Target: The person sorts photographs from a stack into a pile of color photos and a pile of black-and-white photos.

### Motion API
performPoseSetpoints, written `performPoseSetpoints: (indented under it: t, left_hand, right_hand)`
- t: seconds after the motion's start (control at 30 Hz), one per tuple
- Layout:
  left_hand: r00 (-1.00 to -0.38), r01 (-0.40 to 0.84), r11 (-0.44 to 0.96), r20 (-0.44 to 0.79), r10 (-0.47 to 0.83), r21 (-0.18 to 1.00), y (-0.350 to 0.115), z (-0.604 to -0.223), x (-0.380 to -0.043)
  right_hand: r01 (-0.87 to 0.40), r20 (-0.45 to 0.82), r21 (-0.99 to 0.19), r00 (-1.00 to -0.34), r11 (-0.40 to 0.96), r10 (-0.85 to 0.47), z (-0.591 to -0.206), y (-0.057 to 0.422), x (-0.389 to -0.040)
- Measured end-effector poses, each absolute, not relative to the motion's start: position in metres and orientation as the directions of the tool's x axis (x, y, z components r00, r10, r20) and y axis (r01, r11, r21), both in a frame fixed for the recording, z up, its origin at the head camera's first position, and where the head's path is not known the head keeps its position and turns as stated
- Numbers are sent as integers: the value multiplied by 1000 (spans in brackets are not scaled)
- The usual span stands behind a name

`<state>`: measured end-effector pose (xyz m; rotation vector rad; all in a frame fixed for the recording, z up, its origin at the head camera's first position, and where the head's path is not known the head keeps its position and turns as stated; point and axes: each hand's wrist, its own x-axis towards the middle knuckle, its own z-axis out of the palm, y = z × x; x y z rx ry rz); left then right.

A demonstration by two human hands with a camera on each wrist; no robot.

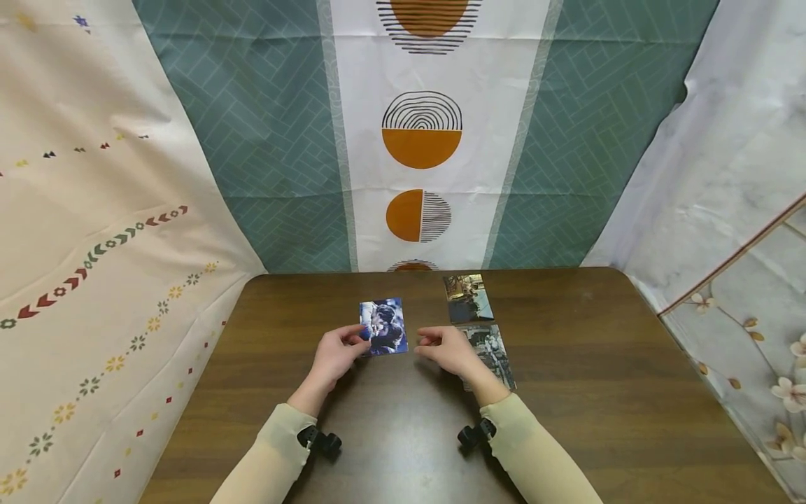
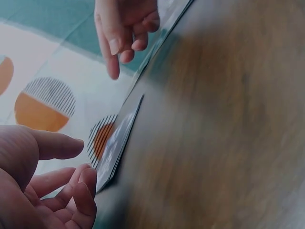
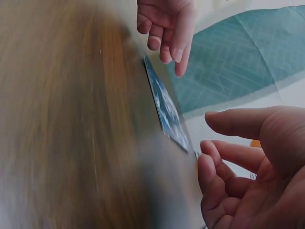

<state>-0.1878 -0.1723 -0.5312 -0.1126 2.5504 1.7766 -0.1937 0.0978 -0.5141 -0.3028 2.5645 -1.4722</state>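
Observation:
A blue-toned photo print lies on the wooden table in front of both hands. In the left wrist view its side looks layered, like a thin stack. My left hand is at its left edge, fingertips overlapping the print in the head view, thumb and fingers apart. Just right of the print, my right hand hovers with loosely bent fingers and nothing between them. Beneath and beside that hand lies a grey photo print, partly covered by the hand and wrist. A colour photo print lies right behind it.
The dark wooden table ends at a patterned cloth hanging behind it. More cloth hangs along the left and right sides. Each wrist carries a small black camera on a strap.

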Motion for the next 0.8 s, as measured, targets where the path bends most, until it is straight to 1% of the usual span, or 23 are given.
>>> performPoseSetpoints:
  t: [0.17, 0.33, 0.53, 0.8]
  left_hand:
    - [-993, -105, 339, -83, -81, 935, -183, -532, -190]
    - [-991, -124, 335, -101, -83, 934, -187, -535, -192]
    - [-991, -126, 334, -103, -87, 934, -188, -535, -192]
    - [-991, -124, 346, -98, -91, 930, -185, -535, -194]
  right_hand:
    - [-74, -34, -877, -976, 476, -214, -519, 83, -197]
    - [-76, -21, -840, -985, 537, -173, -524, 75, -201]
    - [-77, -17, -823, -987, 563, -159, -523, 72, -204]
    - [-85, -12, -826, -986, 558, -167, -524, 65, -207]
